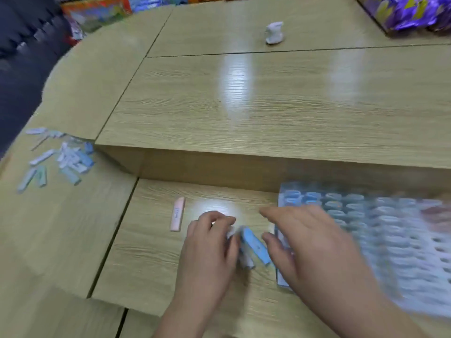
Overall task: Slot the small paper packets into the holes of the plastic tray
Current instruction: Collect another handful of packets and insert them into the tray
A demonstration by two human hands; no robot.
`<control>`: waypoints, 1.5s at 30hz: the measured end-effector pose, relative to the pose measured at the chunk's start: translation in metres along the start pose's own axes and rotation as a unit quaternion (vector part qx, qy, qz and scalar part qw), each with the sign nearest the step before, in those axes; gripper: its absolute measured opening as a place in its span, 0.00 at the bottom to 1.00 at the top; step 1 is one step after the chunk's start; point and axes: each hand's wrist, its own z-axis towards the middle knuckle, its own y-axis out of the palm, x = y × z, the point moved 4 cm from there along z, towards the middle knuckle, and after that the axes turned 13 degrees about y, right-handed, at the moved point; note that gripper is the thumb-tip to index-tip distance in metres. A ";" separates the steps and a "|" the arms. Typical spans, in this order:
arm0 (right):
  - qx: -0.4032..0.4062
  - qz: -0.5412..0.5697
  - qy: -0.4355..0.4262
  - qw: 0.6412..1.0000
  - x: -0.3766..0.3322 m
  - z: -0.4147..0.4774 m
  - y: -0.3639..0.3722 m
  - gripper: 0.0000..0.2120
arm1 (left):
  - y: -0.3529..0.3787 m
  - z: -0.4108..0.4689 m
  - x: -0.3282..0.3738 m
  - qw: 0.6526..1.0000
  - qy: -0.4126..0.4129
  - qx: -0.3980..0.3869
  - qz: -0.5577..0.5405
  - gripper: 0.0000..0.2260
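Observation:
A clear plastic tray (395,230) with rows of holes lies at the right on the lower desk, blurred by motion; several holes at its far left hold blue packets. My left hand (210,250) is curled around small paper packets, a blue packet (256,248) and a white one sticking out beside it. My right hand (310,242) hovers with fingers spread over the tray's left edge, its thumb close to the blue packet. A pink packet (177,214) lies alone on the desk to the left of my hands.
A loose pile of blue and white packets (66,158) sits at the far left. A raised desk step (244,167) runs behind my hands. A crumpled white paper (274,32) and purple wrapped goods (410,13) lie on the upper desk.

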 end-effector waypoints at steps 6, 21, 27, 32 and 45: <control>-0.085 -0.235 0.026 0.968 -0.035 0.003 0.061 0.11 | 0.021 -0.011 -0.022 0.988 0.102 -0.113 0.032 0.18; -0.232 0.061 0.189 0.952 -0.057 0.033 0.116 0.07 | -0.051 -0.022 -0.105 0.993 -0.082 -0.048 -0.072 0.05; -0.228 0.288 0.244 0.898 -0.056 0.026 0.077 0.12 | -0.070 -0.012 -0.085 0.935 -0.162 0.004 -0.315 0.12; -0.178 0.324 0.295 0.881 -0.023 0.008 0.020 0.15 | -0.076 0.007 -0.026 0.921 -0.125 -0.013 -0.369 0.19; 0.088 0.413 0.398 0.815 0.141 -0.057 -0.140 0.07 | -0.016 0.053 0.151 0.902 0.001 -0.019 -0.430 0.06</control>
